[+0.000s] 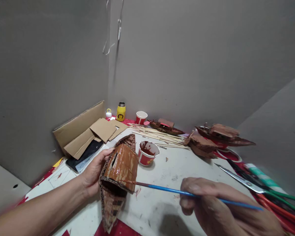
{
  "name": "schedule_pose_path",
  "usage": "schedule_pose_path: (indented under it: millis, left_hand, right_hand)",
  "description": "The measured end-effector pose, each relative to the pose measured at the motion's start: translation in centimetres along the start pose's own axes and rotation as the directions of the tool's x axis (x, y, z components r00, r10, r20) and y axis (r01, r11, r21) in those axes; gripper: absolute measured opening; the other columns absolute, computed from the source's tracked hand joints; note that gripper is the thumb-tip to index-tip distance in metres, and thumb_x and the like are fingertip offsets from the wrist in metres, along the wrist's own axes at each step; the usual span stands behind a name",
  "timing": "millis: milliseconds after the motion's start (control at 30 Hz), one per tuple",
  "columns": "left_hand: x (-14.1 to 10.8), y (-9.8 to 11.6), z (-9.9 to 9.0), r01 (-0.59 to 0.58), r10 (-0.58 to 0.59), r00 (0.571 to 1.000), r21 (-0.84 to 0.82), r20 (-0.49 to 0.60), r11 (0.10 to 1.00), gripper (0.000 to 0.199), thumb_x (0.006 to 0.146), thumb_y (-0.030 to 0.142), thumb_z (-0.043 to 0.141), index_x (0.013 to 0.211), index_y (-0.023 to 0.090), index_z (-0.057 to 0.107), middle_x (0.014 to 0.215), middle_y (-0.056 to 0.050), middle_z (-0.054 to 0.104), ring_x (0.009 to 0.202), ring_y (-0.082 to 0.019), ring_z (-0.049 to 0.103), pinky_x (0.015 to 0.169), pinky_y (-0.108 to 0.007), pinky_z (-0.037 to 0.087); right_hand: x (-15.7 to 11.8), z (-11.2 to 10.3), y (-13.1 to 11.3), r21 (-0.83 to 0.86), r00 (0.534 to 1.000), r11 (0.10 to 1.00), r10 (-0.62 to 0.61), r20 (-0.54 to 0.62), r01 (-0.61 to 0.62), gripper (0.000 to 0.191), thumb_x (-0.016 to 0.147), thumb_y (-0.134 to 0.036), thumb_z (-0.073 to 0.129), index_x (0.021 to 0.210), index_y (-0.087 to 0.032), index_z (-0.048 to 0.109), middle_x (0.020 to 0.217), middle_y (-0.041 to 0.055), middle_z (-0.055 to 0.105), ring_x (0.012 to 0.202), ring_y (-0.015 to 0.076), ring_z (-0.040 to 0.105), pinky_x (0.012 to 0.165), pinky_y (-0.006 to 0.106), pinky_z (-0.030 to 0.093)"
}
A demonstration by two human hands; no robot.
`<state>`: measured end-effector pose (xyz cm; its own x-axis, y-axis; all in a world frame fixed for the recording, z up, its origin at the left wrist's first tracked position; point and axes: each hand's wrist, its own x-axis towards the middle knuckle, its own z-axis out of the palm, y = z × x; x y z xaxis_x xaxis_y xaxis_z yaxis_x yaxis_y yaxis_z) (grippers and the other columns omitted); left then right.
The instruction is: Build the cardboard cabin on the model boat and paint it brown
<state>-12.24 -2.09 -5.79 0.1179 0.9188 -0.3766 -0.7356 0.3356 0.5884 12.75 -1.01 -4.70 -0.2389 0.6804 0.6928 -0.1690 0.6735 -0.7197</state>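
My left hand (94,170) grips a small cardboard model boat (124,160) by its far left side, holding it tilted above the table. Its curved roof is coated in wet, glossy brown paint, with a slit near the upper left. My right hand (211,203) pinches a thin blue paintbrush (167,189), whose brown tip touches the lower edge of the roof. Just behind the boat stands a red and white paper cup (148,153) with dark brown paint inside. The left fingertips are partly hidden behind the boat.
Flat cardboard pieces (103,129) lie at the back left over a dark phone-like object. Thin wooden sticks (157,134), a yellow bottle (121,112) and another paper cup (141,117) stand behind. Brown model boats (225,133) and scissors (245,182) are on the right.
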Motion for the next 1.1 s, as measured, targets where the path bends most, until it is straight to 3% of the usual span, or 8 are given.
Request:
schedule_pose_path:
  millis: [67, 200, 333, 467, 600, 800, 900, 1100]
  left_hand:
    - [0.0, 0.0, 0.0, 0.062, -0.060, 0.997, -0.027, 0.051, 0.998, 0.027, 0.087, 0.032, 0.060, 0.090, 0.009, 0.075, 0.077, -0.011, 0.080, 0.067, -0.021, 0.075, 0.071, -0.032, 0.059]
    - [-0.3, 0.2, 0.2, 0.176, -0.165, 0.975, -0.059, 0.150, 0.983, 0.034, 0.088, 0.036, 0.057, 0.089, 0.007, 0.076, 0.080, -0.013, 0.080, 0.070, -0.023, 0.076, 0.068, -0.033, 0.060]
    - [-0.6, 0.2, 0.2, 0.164, -0.152, 0.977, -0.068, 0.151, 0.984, 0.034, 0.090, 0.036, 0.056, 0.090, 0.009, 0.076, 0.080, -0.012, 0.081, 0.069, -0.022, 0.076, 0.067, -0.032, 0.060]
    - [-0.5, 0.1, 0.1, 0.191, -0.180, 0.973, -0.066, 0.142, 0.979, 0.039, 0.091, 0.039, 0.052, 0.091, 0.008, 0.076, 0.080, -0.013, 0.081, 0.069, -0.022, 0.076, 0.067, -0.033, 0.060]
    - [-0.3, 0.2, 0.2, 0.118, -0.118, 0.993, -0.056, 0.006, 0.991, 0.038, 0.093, 0.035, 0.049, 0.087, 0.008, 0.075, 0.076, -0.012, 0.080, 0.065, -0.021, 0.076, 0.068, -0.031, 0.059]
    - [-1.0, 0.6, 1.1, 0.199, -0.193, 0.974, -0.036, 0.120, 0.979, 0.040, 0.089, 0.040, 0.050, 0.088, 0.008, 0.075, 0.077, -0.013, 0.079, 0.061, -0.021, 0.073, 0.061, -0.030, 0.056]
    - [-1.1, 0.6, 1.2, 0.195, -0.190, 0.975, -0.032, 0.119, 0.980, 0.040, 0.089, 0.039, 0.049, 0.087, 0.008, 0.075, 0.069, -0.011, 0.077, 0.060, -0.021, 0.072, 0.060, -0.030, 0.055]
    - [-0.7, 0.4, 0.9, 0.196, -0.195, 0.980, -0.026, 0.036, 0.980, 0.040, 0.087, 0.039, 0.052, 0.085, 0.007, 0.075, 0.071, -0.012, 0.078, 0.060, -0.021, 0.072, 0.061, -0.031, 0.056]
  right_hand:
    - [0.4, 0.5, 0.1, 0.063, 0.993, 0.994, 0.096, -0.062, -0.092, 0.009, 0.093, -0.029, 0.071, 0.095, -0.028, 0.080, 0.070, 0.0032, 0.074, 0.053, 0.0151, 0.069, 0.044, 0.022, 0.058]
    - [1.5, 0.9, 0.2, 0.075, 0.976, 0.987, 0.150, -0.155, -0.140, 0.010, 0.086, -0.035, 0.079, 0.086, -0.026, 0.082, 0.059, 0.0023, 0.071, 0.048, 0.0127, 0.066, 0.045, 0.017, 0.057]
    - [1.9, 0.8, 0.3, 0.093, 0.960, 0.982, 0.183, -0.214, -0.167, 0.013, 0.083, -0.038, 0.081, 0.083, -0.026, 0.082, 0.058, 0.0023, 0.071, 0.046, 0.0116, 0.065, 0.045, 0.016, 0.056]
    - [1.3, 1.1, 0.5, 0.167, 0.965, 0.963, 0.233, -0.123, -0.211, 0.011, 0.085, -0.037, 0.080, 0.085, -0.026, 0.082, 0.060, 0.0042, 0.073, 0.048, 0.0132, 0.067, 0.046, 0.017, 0.057]
    - [0.9, 1.2, 0.6, 0.216, 0.961, 0.941, 0.275, -0.043, -0.259, 0.011, 0.087, -0.035, 0.078, 0.085, -0.025, 0.082, 0.060, 0.0056, 0.073, 0.048, 0.0142, 0.067, 0.045, 0.018, 0.057]
    - [2.1, 0.6, 0.9, 0.179, 0.951, 0.948, 0.285, -0.122, -0.262, 0.015, 0.082, -0.038, 0.082, 0.079, -0.023, 0.081, 0.059, 0.0030, 0.070, 0.049, 0.0105, 0.066, 0.046, 0.013, 0.055]
    - [2.3, 0.9, 0.9, 0.221, 0.940, 0.940, 0.298, -0.167, -0.258, 0.017, 0.078, -0.038, 0.085, 0.076, -0.022, 0.081, 0.060, 0.0029, 0.070, 0.048, 0.0104, 0.065, 0.043, 0.014, 0.053]
    - [1.5, 1.1, 1.0, 0.229, 0.944, 0.924, 0.325, -0.047, -0.307, 0.014, 0.086, -0.037, 0.079, 0.082, -0.024, 0.082, 0.059, 0.0041, 0.071, 0.047, 0.0112, 0.065, 0.045, 0.016, 0.055]
